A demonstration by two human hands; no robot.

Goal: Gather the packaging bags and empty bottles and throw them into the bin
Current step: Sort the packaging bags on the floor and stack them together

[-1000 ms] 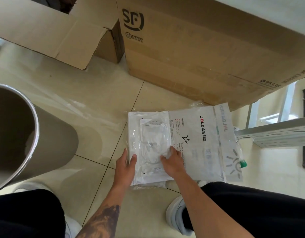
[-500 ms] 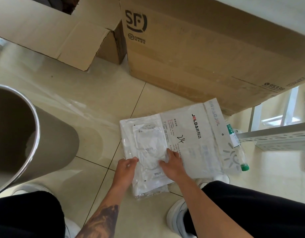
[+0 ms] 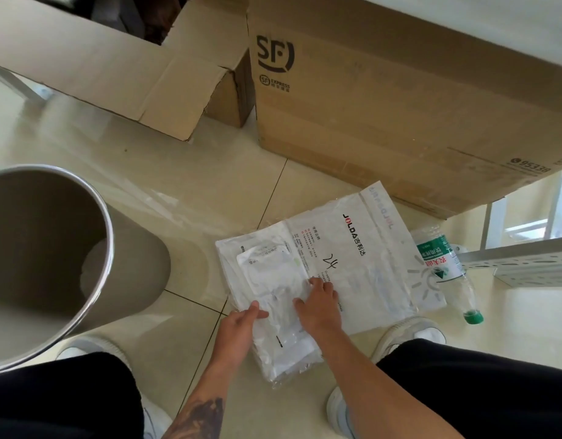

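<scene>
A stack of white and clear packaging bags (image 3: pixel 352 258) lies on the tiled floor in front of me. My left hand (image 3: pixel 238 327) grips the stack's near left edge, thumb on top. My right hand (image 3: pixel 319 304) presses down on the top clear bag (image 3: pixel 267 274) with bent fingers. An empty clear bottle (image 3: pixel 447 267) with a green label and green cap lies on the floor at the stack's right edge, partly under the large printed bag. The round bin (image 3: pixel 105 236) with a metal rim stands open at the left.
A large cardboard box (image 3: pixel 400 99) stands just behind the bags, and an open box (image 3: pixel 114 64) sits at the back left. A perforated metal rail (image 3: pixel 526 264) lies at the right. My shoes (image 3: pixel 406 334) and knees frame the bags.
The stack has slid toward me and turned a little. The bottle has come out from under the bags. My left hand has shifted onto the stack's near left edge.
</scene>
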